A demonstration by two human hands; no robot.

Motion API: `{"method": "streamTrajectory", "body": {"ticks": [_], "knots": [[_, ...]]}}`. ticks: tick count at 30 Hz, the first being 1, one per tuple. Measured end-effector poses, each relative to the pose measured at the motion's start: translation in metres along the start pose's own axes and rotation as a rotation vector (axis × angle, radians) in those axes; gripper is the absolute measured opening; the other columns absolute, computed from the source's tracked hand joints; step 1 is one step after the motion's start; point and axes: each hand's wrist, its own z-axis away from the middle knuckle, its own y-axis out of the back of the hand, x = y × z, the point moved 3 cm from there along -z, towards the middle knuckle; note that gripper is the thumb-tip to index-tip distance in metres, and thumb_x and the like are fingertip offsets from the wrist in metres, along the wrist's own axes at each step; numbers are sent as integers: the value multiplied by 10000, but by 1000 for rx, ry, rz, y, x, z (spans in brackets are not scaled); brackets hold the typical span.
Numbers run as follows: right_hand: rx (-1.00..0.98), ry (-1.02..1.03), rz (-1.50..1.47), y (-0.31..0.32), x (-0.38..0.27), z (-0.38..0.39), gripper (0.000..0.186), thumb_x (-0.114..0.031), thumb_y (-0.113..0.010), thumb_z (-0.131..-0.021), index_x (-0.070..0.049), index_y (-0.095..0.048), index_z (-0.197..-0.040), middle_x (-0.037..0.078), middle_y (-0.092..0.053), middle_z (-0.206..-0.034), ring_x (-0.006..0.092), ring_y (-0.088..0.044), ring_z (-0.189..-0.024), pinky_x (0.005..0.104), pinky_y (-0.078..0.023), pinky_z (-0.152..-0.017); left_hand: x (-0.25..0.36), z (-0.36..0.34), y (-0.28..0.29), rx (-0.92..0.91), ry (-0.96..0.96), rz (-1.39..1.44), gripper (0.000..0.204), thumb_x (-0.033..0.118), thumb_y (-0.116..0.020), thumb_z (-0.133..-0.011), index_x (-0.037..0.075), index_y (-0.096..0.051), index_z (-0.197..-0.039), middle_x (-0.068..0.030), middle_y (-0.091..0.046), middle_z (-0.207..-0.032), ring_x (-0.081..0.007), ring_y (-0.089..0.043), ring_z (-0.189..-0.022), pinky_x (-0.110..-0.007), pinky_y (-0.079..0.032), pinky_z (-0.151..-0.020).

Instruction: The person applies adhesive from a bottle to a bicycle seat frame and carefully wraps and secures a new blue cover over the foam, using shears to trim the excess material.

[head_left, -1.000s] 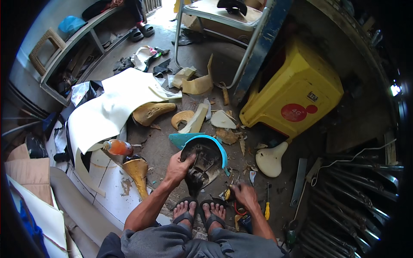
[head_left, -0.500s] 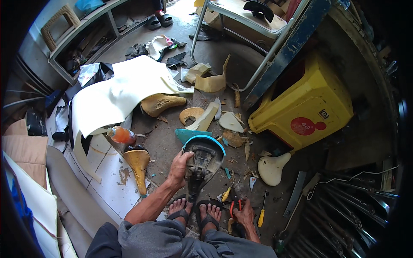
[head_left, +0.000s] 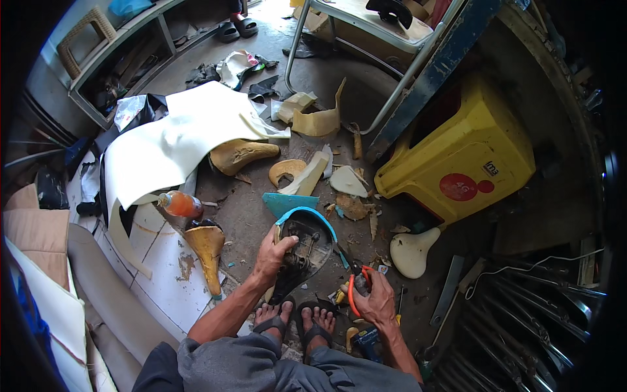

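Note:
My left hand is closed round the left edge of a bicycle saddle, held underside up above my feet. The saddle has a black shell with a blue strip along its rim, and its narrow nose points toward me. My right hand grips red-handled pliers. Their dark jaws reach the blue rim on the saddle's right side; whether they pinch it I cannot tell. Under the right hand on the floor lie a yellow-handled tool and a blue tool or case, partly hidden.
Foam saddle pads, a tan saddle core, a cream one and scraps litter the floor. A white foam sheet and an orange bottle lie left. At right are a yellow plastic stool and dark metal rods.
My right hand has lifted the pliers from the floor near my right foot up to the saddle's right rim. The saddle has tilted slightly in my left hand.

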Motion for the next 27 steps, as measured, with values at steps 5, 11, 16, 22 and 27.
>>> {"method": "streamTrajectory", "body": {"ticks": [5,11,16,22,27], "knots": [[-68,47,19,-7,-4,-7,554,-409,-851,-759,18,-615,-1021,154,-553,-816,326,-568,-736,444,-474,-658,3,11,-5,-8,-4,-89,431,192,-629,-865,11,-541,-1246,-51,-624,-1064,-141,-599,-922,-291,-505,-822],[-201,19,98,-6,0,-2,482,-396,-824,-795,4,-618,-968,139,-561,-755,333,-577,-680,438,-477,-616,-2,11,-4,-29,43,-86,433,215,-643,-873,24,-542,-1248,-38,-623,-1052,-126,-590,-905,-281,-500,-807],[-107,63,70,-1,-4,-4,467,-392,-823,-795,-9,-615,-961,143,-570,-719,334,-591,-649,435,-478,-596,-3,8,4,-157,184,-212,447,252,-658,-881,42,-542,-1258,-27,-615,-1029,-118,-567,-884,-258,-483,-771],[-203,-5,62,0,19,1,457,-368,-830,-783,-20,-613,-986,132,-584,-747,321,-619,-686,428,-481,-597,5,3,1,-246,216,-129,447,285,-673,-882,52,-563,-1247,-19,-621,-1020,-112,-575,-877,-258,-489,-753],[-15,229,25,8,8,-9,444,-358,-826,-784,-32,-606,-991,117,-592,-761,302,-626,-686,415,-477,-586,2,4,6,-269,382,-128,369,335,-686,-877,83,-615,-1136,14,-581,-943,-94,-520,-847,-258,-436,-712]]}}
